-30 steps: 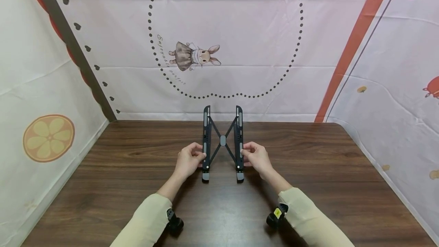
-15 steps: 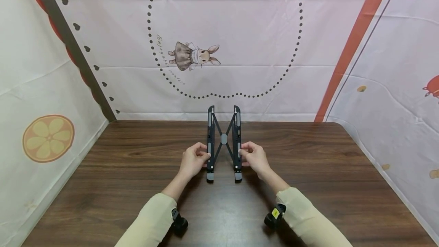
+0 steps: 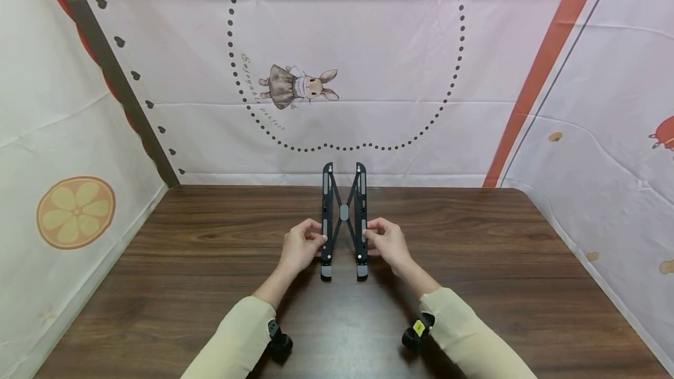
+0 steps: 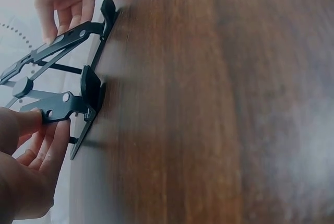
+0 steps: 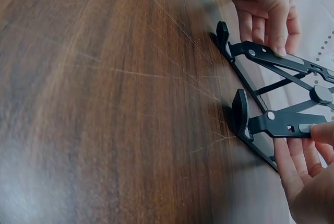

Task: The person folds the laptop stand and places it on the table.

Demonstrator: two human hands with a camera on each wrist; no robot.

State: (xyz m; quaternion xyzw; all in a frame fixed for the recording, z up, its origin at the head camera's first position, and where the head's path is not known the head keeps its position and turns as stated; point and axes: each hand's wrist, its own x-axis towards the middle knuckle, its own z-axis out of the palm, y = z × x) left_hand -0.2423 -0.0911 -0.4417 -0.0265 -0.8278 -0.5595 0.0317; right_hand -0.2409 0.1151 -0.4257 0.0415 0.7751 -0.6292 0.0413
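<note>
A black folding laptop stand stands on the table, its two long arms joined by an X of thin bars with a grey oval hub. My left hand pinches the left arm near its front end, thumb on top and fingers beneath. On the other side, my right hand grips the right arm the same way. In the left wrist view the upturned front lips of the stand show, with its base bars low against the table. The right wrist view shows the raised arm between right thumb and fingers.
The dark wooden table spreads to both sides and in front of the stand. A pale printed cloth hangs behind it, and cloth walls border left and right. Each sleeved wrist carries a small black camera.
Both hands have moved toward each other, the left one farther. The stand's two arms are closer together and its X of bars is narrower.
</note>
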